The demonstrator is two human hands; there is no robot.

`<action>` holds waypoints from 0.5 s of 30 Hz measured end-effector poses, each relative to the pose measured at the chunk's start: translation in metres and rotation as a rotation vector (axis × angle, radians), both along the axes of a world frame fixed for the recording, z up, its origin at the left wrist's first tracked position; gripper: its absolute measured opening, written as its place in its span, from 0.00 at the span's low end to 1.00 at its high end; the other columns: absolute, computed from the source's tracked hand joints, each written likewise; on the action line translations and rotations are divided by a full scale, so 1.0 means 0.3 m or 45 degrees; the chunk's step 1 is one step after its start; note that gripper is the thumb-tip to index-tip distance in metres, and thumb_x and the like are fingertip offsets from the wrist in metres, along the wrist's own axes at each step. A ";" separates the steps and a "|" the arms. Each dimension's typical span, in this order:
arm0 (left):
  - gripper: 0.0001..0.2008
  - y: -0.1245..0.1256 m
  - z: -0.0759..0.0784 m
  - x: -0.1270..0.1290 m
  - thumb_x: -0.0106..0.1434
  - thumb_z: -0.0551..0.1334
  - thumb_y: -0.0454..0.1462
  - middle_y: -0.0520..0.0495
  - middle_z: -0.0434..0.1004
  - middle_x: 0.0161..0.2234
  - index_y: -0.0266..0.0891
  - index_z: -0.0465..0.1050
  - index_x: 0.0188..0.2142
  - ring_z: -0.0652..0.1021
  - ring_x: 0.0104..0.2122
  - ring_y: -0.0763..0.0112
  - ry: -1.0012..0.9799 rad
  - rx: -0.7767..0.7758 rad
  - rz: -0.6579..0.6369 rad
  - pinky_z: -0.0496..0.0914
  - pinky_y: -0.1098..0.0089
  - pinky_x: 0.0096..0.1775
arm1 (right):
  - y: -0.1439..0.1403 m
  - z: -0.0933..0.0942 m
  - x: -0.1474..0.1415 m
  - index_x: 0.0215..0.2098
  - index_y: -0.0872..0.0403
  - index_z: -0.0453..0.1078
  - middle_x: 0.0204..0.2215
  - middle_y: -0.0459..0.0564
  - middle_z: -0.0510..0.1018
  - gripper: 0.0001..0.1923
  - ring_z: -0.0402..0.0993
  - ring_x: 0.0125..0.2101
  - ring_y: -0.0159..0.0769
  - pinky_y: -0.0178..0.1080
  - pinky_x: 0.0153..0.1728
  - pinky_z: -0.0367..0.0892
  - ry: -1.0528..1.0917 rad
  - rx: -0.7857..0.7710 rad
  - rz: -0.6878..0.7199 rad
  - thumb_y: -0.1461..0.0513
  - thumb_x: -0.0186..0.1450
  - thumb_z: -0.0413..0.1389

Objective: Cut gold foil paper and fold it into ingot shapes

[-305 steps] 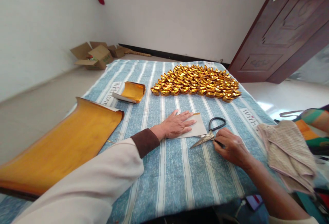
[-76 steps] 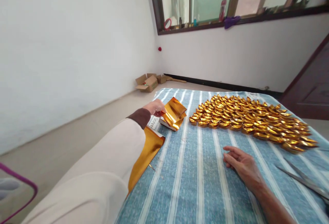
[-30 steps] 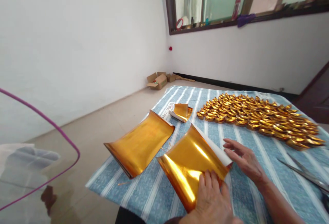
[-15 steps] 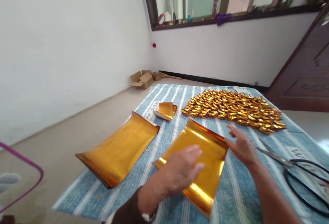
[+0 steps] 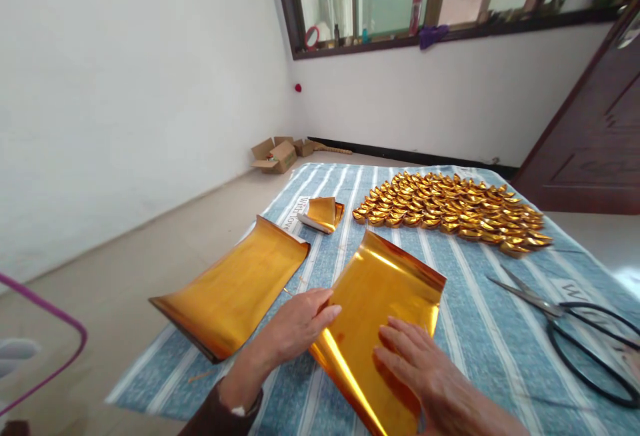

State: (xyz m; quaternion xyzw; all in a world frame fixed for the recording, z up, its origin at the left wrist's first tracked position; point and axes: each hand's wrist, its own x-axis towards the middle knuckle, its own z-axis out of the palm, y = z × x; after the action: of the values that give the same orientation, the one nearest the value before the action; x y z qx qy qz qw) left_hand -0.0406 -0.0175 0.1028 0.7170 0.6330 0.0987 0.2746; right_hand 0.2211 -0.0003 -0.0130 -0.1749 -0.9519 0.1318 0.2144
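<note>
A sheet of shiny gold foil paper (image 5: 385, 283) lies in front of me, its far edge curled and its near left side lifted in a bend. My left hand (image 5: 300, 326) has closed on the left edge of that paper, thumb and fingers together. Flat on the lower right part of the sheet rests my right hand (image 5: 425, 363), fingers stretched out and apart. To the left is a larger stack of gold foil paper (image 5: 235, 289) with curled ends. Scissors (image 5: 550, 309) with black loop handles lie open to the right of my right hand.
A blue striped cloth (image 5: 480, 329) covers the table. Many folded gold paper ingots (image 5: 450, 209) sit in rows at the back right. A small folded gold piece (image 5: 323, 213) lies beyond the stack. On the floor behind stands an open cardboard box (image 5: 275, 156).
My left hand has moved left to the sheet's left edge and gripped it. My right hand has come from the far right corner down onto the sheet. The near left side is now lifted.
</note>
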 end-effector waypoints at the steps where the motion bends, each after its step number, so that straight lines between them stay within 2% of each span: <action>1: 0.13 0.000 0.005 0.003 0.67 0.50 0.42 0.52 0.71 0.30 0.40 0.66 0.29 0.71 0.31 0.69 -0.010 -0.008 -0.005 0.60 0.72 0.34 | -0.003 -0.023 0.006 0.59 0.53 0.64 0.56 0.64 0.69 0.39 0.63 0.57 0.62 0.58 0.52 0.64 -0.008 0.058 0.000 0.46 0.54 0.62; 4: 0.12 0.000 0.016 0.008 0.66 0.51 0.41 0.53 0.70 0.29 0.39 0.65 0.28 0.71 0.30 0.70 -0.036 -0.020 -0.001 0.60 0.72 0.33 | -0.023 -0.048 0.022 0.60 0.48 0.62 0.56 0.59 0.71 0.30 0.66 0.56 0.54 0.52 0.52 0.66 -0.057 0.218 -0.018 0.57 0.60 0.60; 9: 0.12 -0.004 0.026 0.010 0.66 0.51 0.41 0.52 0.70 0.30 0.39 0.65 0.28 0.71 0.31 0.69 -0.063 -0.064 -0.003 0.60 0.72 0.34 | -0.066 -0.015 0.054 0.56 0.49 0.63 0.51 0.56 0.75 0.18 0.70 0.53 0.47 0.48 0.52 0.67 0.024 0.361 -0.074 0.59 0.68 0.52; 13: 0.12 -0.004 0.034 0.012 0.66 0.51 0.40 0.53 0.71 0.30 0.39 0.65 0.28 0.71 0.32 0.70 -0.154 -0.083 -0.068 0.60 0.73 0.34 | -0.067 0.062 0.085 0.50 0.51 0.66 0.45 0.54 0.78 0.13 0.74 0.48 0.41 0.43 0.51 0.68 0.154 0.185 -0.024 0.59 0.71 0.47; 15: 0.13 -0.001 0.041 0.013 0.66 0.51 0.40 0.53 0.71 0.29 0.39 0.67 0.28 0.71 0.31 0.70 -0.189 -0.113 -0.103 0.60 0.74 0.33 | -0.059 0.116 0.105 0.45 0.51 0.69 0.38 0.53 0.80 0.14 0.77 0.42 0.39 0.39 0.46 0.71 0.242 0.056 0.092 0.54 0.70 0.46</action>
State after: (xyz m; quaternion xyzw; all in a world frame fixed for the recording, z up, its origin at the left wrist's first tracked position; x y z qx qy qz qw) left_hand -0.0368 -0.0177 0.1152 0.7197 0.5853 0.1123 0.3561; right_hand 0.2525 -0.0179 0.0220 -0.1224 -0.9356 0.1345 0.3025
